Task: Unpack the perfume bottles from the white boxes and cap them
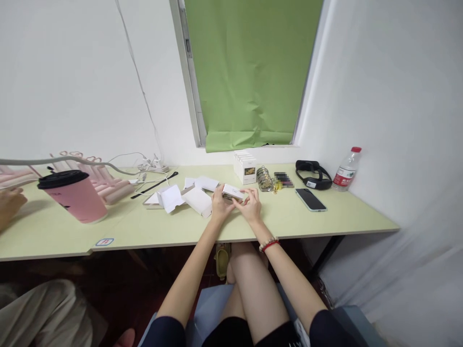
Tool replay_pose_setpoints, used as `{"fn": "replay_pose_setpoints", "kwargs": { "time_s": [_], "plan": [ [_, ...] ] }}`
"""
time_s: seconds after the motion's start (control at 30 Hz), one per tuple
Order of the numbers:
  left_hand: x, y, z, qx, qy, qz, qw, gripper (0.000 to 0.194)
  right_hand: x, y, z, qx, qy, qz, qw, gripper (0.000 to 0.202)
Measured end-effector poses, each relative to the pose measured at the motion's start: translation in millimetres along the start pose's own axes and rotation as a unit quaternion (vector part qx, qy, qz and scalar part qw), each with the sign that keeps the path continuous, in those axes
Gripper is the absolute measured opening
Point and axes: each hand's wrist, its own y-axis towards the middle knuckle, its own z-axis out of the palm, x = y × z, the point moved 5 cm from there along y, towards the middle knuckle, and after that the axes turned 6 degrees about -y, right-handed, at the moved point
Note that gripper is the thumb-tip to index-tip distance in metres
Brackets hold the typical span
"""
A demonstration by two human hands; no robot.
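Note:
A small white box point(233, 191) with dark print on its top is held between both my hands, a little above the table's front half. My left hand point(220, 206) grips its left end, fingers wrapped round it. At the right end, my right hand point(250, 205) has its thumb and fingers bent against the box. Whether the box's flap is open is too small to tell. Flat white cartons point(198, 200) and unfolded white card pieces point(170, 197) lie just left of my hands. Behind them stands a row of upright white boxes point(249, 174) with a picture on the front.
Round metallic items point(265, 179) stand right of the boxes. Farther right are a phone point(311, 199), a black headset point(314, 174) and a water bottle point(346, 169). A pink cup point(75, 196) stands left; another person's hand point(10, 205) is at the far left.

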Motion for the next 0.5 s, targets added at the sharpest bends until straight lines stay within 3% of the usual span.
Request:
{"fn": "replay_pose_setpoints", "kwargs": {
  "time_s": [0.27, 0.5],
  "plan": [
    [9, 3, 8.3, 0.036, -0.046, -0.031, 0.998, 0.037, -2, -1, 10, 0.067, -0.029, -0.036, 0.997, 0.024],
    [12, 1, 9.3, 0.068, -0.066, -0.059, 0.994, 0.036, -2, -3, 12, 0.110, -0.032, -0.049, 0.992, 0.030]
  ]
}}
